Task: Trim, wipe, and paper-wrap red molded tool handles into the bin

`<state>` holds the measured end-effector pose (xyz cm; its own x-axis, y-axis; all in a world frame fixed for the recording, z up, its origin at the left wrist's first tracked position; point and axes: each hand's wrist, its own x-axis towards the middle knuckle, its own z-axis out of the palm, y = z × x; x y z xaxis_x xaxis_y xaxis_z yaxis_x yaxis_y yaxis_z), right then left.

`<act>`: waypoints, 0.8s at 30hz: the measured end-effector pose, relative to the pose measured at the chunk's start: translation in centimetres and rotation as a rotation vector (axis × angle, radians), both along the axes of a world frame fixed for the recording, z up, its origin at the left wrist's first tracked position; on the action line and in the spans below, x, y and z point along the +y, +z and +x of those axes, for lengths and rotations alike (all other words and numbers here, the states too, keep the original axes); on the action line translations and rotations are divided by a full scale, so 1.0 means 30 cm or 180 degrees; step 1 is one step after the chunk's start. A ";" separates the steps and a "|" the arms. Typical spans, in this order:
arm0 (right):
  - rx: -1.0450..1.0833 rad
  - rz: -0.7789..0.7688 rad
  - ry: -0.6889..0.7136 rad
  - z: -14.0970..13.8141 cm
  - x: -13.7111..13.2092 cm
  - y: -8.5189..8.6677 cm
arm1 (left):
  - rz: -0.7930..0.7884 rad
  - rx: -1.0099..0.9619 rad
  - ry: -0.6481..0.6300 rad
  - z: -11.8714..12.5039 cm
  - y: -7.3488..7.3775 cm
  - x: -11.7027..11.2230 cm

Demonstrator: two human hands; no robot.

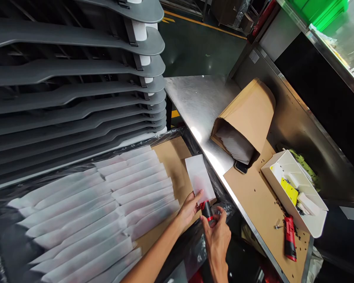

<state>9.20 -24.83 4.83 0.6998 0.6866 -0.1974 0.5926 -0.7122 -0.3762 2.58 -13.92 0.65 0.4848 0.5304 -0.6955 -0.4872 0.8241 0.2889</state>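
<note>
My left hand (pixel 190 207) is closed on a white translucent sleeve (pixel 198 175), pinching its lower edge between thumb and fingers. A red-and-black cylindrical tool (pixel 207 211) is in my right hand (pixel 217 232), its fingers wrapped round the lower end. The tool's upper end sits at or inside the mouth of the sleeve, and a faint reddish patch shows through the white. To the left lie rows of filled white sleeves (pixel 141 177) with reddish shapes inside, overlapping on brown cardboard (pixel 174 157).
Grey stacked trays (pixel 76 70) rise at the upper left. On the metal table (pixel 200 98) lie an open brown paper bag (pixel 244 114) of white sheets, a dark phone-like object (pixel 241 167), a cream bin (pixel 295 192) of small items and another red-and-black tool (pixel 289 237).
</note>
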 end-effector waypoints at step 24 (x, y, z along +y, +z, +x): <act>0.1751 0.0818 -0.0191 0.036 0.034 -0.024 | -0.0419 -0.0570 -0.0619 -0.070 0.000 -0.013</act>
